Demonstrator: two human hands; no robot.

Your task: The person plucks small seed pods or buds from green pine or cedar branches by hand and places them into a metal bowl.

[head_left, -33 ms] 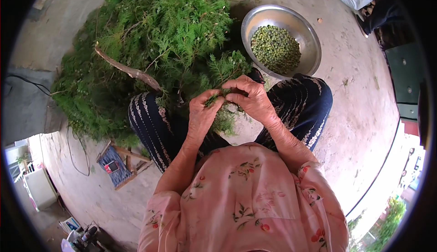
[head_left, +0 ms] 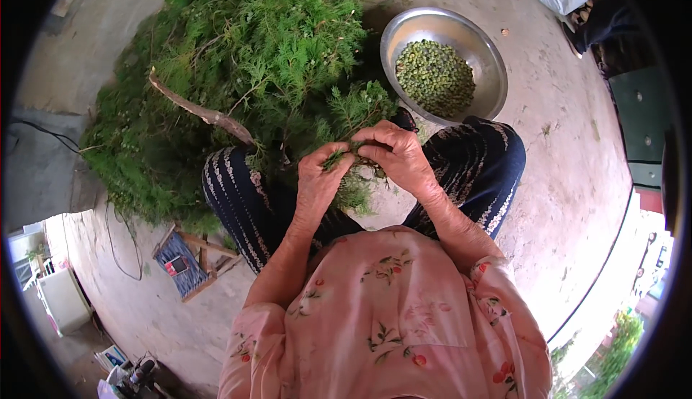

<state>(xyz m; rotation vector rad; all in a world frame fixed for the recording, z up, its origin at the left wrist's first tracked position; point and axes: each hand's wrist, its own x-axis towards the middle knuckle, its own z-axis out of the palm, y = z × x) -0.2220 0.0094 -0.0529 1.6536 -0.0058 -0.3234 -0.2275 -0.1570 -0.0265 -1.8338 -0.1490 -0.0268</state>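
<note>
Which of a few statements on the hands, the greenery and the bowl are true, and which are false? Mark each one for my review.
1. The left hand and right hand are close together, the left holding a green sprig. True.
2. The metal bowl is empty. False: it holds many small green pieces.
3. A thick bare branch lies at the pile of greenery. True.
4. The right hand is inside the bowl. False: it is beside the left hand.
5. The bowl stands left of the pile. False: it stands to its right.
</note>
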